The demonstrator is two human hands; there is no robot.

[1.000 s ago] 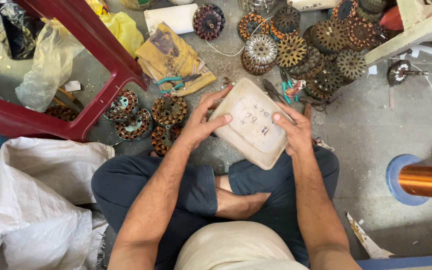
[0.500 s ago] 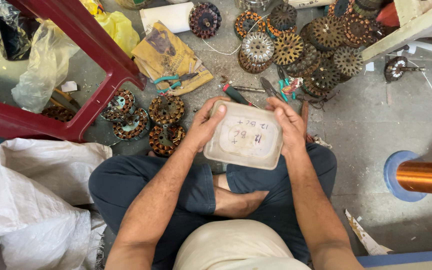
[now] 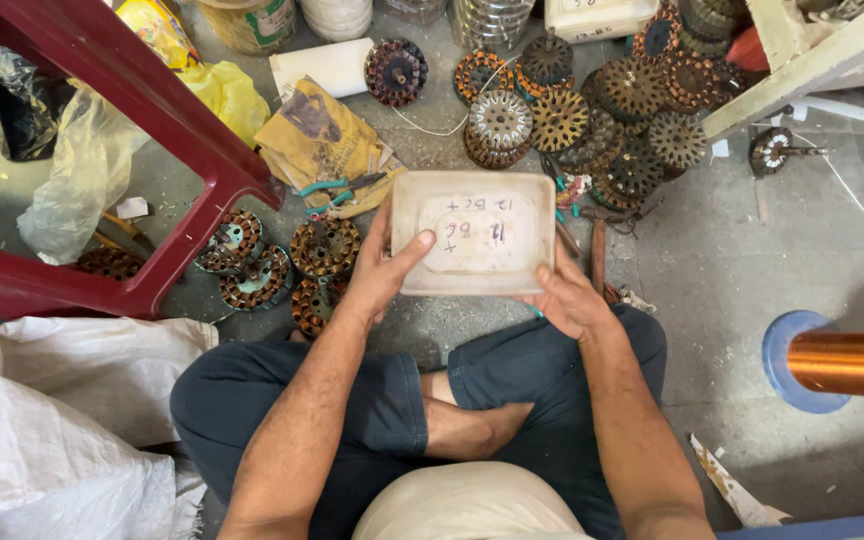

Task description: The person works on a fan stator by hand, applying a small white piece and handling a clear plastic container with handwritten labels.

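I sit cross-legged on a concrete floor and hold a translucent white plastic box (image 3: 473, 233), its flat side with handwritten marks facing me. My left hand (image 3: 384, 268) grips the box's left edge, thumb lying across the face. My right hand (image 3: 568, 296) supports its lower right corner, thumb on the bottom edge. The box is level, just above the floor in front of my knees. Beneath and beside it lie tools, mostly hidden by the box.
Several round copper-wound motor stators (image 3: 324, 248) lie left of the box, and a larger pile (image 3: 592, 110) lies beyond it. A red plastic stool (image 3: 152, 120) stands at left, a white sack (image 3: 52, 420) at lower left, a copper wire spool (image 3: 842, 362) at right, teal-handled pliers (image 3: 337, 190) nearby.
The box has turned from tilted to square-on and moved forward and slightly up. My left thumb now lies across its face and my right hand has shifted to the lower right corner.
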